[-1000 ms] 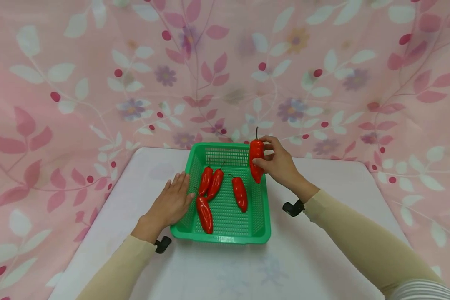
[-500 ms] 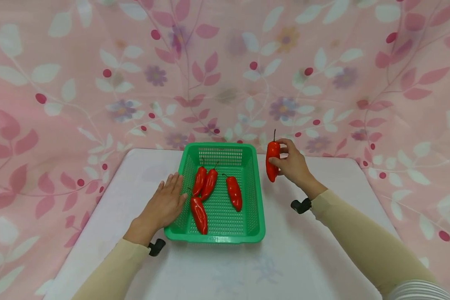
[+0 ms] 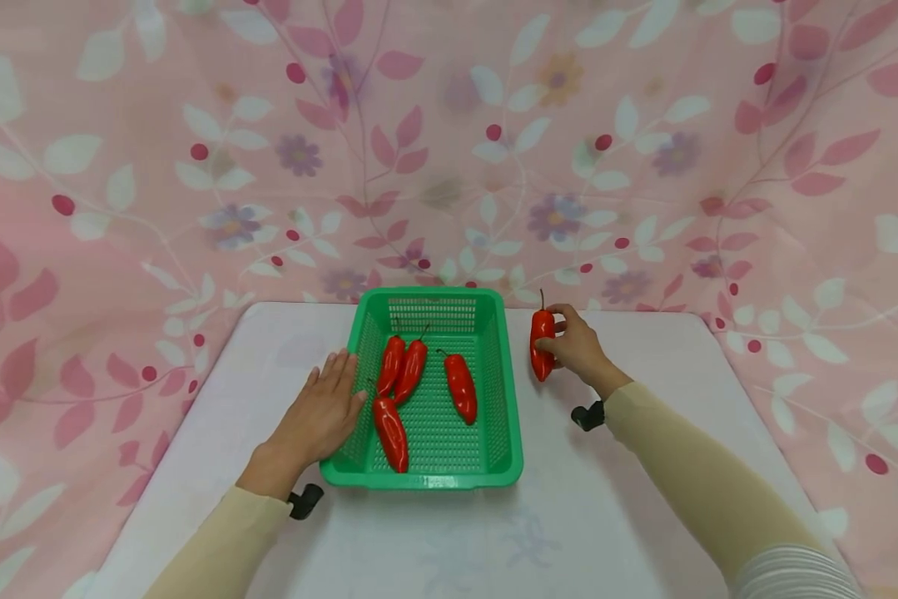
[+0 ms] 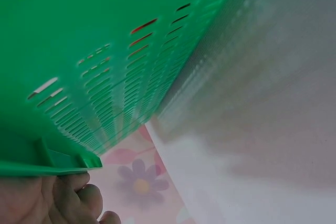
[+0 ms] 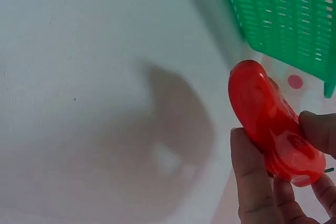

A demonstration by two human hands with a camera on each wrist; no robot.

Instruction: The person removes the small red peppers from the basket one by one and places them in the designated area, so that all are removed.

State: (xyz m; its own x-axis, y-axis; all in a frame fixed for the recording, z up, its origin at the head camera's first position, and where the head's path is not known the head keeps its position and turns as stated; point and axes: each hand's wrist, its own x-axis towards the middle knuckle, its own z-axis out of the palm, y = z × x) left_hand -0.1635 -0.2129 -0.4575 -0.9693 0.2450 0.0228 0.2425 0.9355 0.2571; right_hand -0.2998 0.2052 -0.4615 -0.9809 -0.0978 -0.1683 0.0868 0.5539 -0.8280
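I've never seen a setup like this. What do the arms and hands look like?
They are a person's. The left hand and right hand wear no gloves. The left sleeve and right sleeve are plain beige. A small black device sits at each wrist, and pale striped fabric shows farther up the right arm.

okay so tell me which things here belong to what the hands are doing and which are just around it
Likely part of the job:
red pepper, held by the right hand
green basket, left hand against its rim
four other peppers inside it

Seemingly just around it:
white table
floral backdrop
black wrist devices
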